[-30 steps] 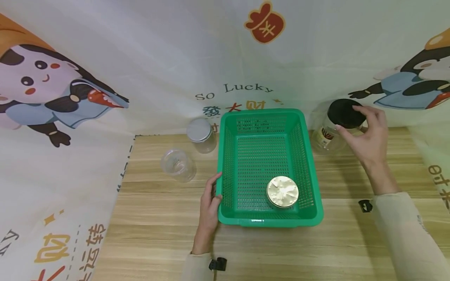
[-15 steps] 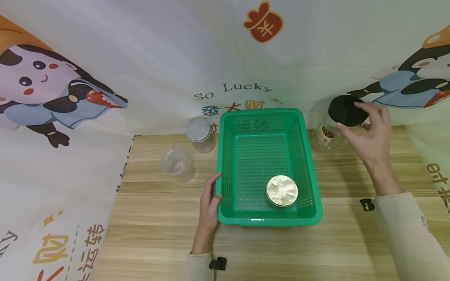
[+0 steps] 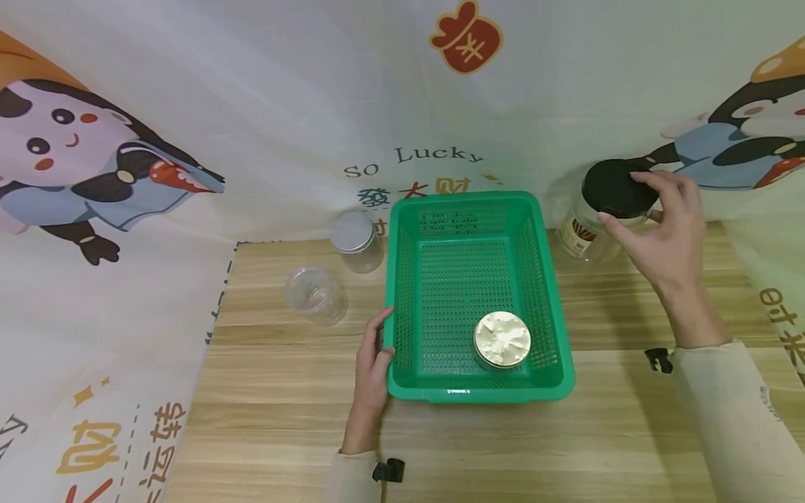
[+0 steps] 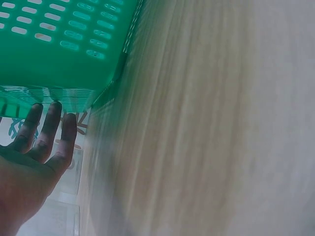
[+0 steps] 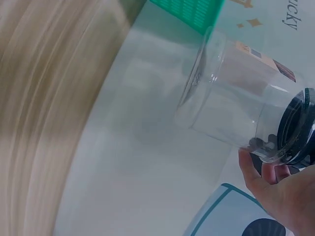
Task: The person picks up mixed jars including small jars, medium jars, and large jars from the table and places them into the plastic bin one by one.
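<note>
While the right hand [image 3: 676, 230] grasps a clear jar [image 5: 236, 98] by its black lid [image 3: 616, 187], thumb and fingertips set round the edge, the right wrist view suggests that the jar hangs just clear of the table [image 3: 283, 391]. Leftward of that grip, near the jar, stands a green basket [image 3: 481, 393]; across it, the left hand [image 3: 372, 367] lies unclenched, relaxed fingers touching the outer side by the rim. Inside the basket, closer to the person than the grip, sits a gold-topped container [image 3: 502, 339]. Farthest left of the grip, beyond the basket, stand a clear tub [image 3: 316, 296] and a silver-lidded jar [image 3: 357, 241]. So far as can be judged, one vessel is in and three remain outside, the grasped one included. That grasped jar looks smooth and rigid, a see-through cylinder with a printed label; the basket seems moulded plastic, pierced by small slots, its corners rounded. The gold top is shiny and crinkled, the silver lid flat and dull. Behind everything hangs a pale printed backdrop [image 3: 283, 105].
</note>
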Action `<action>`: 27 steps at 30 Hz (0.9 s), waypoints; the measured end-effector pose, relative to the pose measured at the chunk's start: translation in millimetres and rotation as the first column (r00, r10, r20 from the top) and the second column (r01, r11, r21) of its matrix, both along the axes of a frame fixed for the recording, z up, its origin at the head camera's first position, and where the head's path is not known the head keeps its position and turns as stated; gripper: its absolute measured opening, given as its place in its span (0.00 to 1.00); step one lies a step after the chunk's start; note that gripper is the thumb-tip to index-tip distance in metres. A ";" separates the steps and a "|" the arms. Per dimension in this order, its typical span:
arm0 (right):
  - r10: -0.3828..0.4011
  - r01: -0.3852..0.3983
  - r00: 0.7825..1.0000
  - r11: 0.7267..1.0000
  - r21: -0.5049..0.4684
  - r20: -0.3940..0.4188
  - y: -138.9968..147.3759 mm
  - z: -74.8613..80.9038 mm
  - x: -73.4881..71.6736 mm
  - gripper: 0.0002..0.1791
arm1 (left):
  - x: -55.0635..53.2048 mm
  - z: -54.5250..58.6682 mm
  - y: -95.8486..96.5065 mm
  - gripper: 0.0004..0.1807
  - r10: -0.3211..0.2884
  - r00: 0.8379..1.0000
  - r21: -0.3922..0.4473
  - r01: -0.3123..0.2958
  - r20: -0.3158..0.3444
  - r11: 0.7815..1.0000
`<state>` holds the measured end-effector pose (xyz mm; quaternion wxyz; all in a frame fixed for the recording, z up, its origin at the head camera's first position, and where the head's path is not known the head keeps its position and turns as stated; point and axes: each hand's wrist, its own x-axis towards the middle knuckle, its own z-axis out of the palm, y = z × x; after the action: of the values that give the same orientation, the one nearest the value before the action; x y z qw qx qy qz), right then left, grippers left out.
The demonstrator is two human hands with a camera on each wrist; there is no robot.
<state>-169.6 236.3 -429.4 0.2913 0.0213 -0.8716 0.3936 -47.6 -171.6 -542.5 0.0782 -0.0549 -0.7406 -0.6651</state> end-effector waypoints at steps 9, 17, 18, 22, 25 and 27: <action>-0.002 0.001 1.000 0.999 -0.044 -0.018 -1.6 4.6 1.3 0.33 | -1.4 0.4 -0.2 0.37 0.004 1.000 0.004 -0.004 0.004 1.000; 0.015 -0.016 1.000 0.998 -0.053 -0.019 -9.4 20.3 9.5 0.33 | 0.9 -1.7 -1.5 0.38 0.005 1.000 -0.005 -0.005 0.018 1.000; 0.016 -0.017 1.000 0.998 -0.053 -0.017 -9.7 21.0 9.9 0.32 | 1.4 -2.2 -1.6 0.38 0.005 1.000 -0.005 -0.005 0.019 1.000; 0.026 -0.026 1.000 0.998 -0.051 -0.011 -8.1 20.2 10.6 0.32 | 2.0 -3.1 -1.6 0.38 0.004 1.000 -0.005 -0.004 0.019 1.000; 0.032 -0.032 0.999 0.998 -0.048 -0.009 -6.7 19.7 11.0 0.32 | 0.9 -2.3 -0.8 0.37 0.004 1.000 -0.006 -0.004 0.013 1.000; 0.035 -0.036 0.999 0.998 -0.045 -0.010 -7.0 20.5 11.6 0.32 | 0.2 -1.5 -0.4 0.37 0.004 1.000 -0.006 -0.004 0.009 1.000</action>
<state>-158.0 229.2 -408.9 0.2886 0.0320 -0.8606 0.4183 -47.3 -172.0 -544.0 0.0759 -0.0508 -0.7431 -0.6630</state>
